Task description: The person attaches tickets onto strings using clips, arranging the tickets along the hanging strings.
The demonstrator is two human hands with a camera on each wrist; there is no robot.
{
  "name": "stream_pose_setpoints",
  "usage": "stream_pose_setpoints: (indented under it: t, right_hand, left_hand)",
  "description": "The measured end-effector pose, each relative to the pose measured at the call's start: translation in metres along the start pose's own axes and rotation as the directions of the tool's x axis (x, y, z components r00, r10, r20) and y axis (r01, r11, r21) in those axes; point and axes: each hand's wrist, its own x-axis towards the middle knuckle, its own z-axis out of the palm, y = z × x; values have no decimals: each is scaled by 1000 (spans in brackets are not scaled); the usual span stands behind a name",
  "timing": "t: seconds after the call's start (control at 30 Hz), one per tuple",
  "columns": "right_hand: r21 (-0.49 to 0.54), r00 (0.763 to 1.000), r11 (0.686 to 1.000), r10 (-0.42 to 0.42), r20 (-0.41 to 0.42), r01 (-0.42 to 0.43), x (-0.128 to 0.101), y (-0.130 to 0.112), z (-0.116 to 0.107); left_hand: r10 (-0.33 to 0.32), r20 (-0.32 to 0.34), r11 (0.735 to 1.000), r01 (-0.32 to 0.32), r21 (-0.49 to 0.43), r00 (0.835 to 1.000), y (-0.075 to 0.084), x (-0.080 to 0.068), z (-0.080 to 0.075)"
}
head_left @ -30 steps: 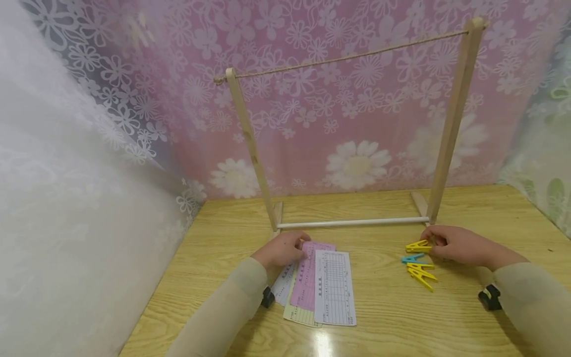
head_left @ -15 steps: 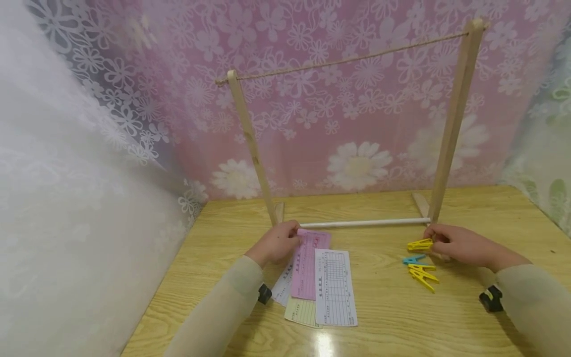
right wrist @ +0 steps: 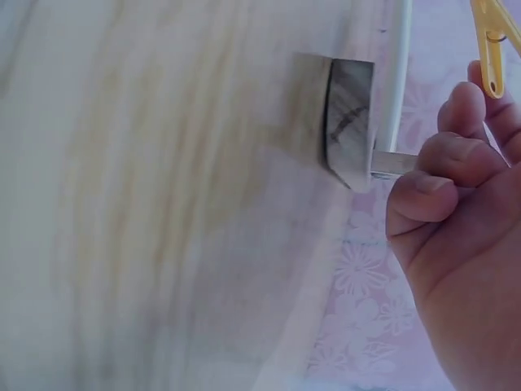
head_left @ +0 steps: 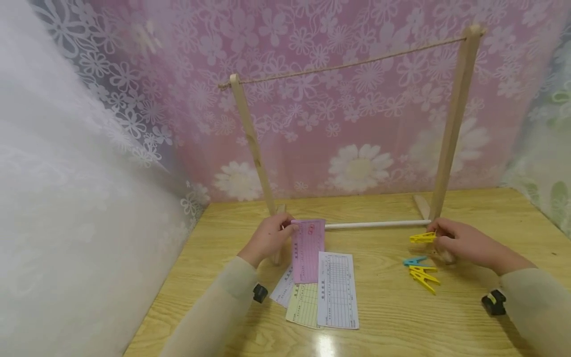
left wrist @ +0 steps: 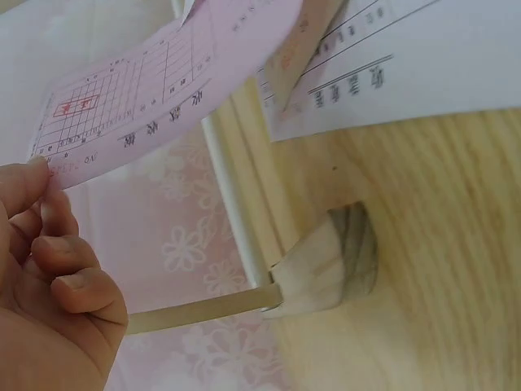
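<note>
Left grip [head_left: 266, 239] pinches pink slip [head_left: 309, 254] by top corner; slip just drawn up and away, baring more of yellow slip [head_left: 301, 306] nearer person than grip. Right grip [head_left: 464, 244] pinches yellow clothespin [head_left: 421, 238], now farther from blue clothespin [head_left: 415, 261] on desk [head_left: 383, 312] to grip's left. Slip and clothespin both held: picking-up step seems done.

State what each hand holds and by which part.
The left hand pinches a pink rectangular paper slip by its upper left corner; the right hand holds a yellow plastic clothespin by its right end.
</note>
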Motion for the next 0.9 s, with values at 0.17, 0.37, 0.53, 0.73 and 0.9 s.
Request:
stream_pose_setpoints:
  t: [0.17, 0.37, 0.53, 0.73, 0.9]
  right_hand:
    - [-12, 997, 998, -61, -43, 60, 0, -9, -3]
    - [-3, 991, 993, -116, -63, 116, 2, -30, -7]
    - [20, 980, 982, -185, -75, 187, 8, -51, -7]
    - [53, 964, 964, -257, -72, 261, 15, -76, -6]
    - [66, 958, 956, -281, -60, 285, 22, -101, -7]
  left_hand:
    - [-1, -33, 1000, 0, -27, 999, 1, -4, -6]
    - [-8, -65, 997, 3, -74, 998, 3, -8, -12]
    - [3, -95, 996, -11, -83, 995, 7, -12, -19]
    - [30, -150, 996, -41, -77, 988, 11, -13, -30]
    - [31, -205, 997, -46, -66, 978, 13, -14, -42]
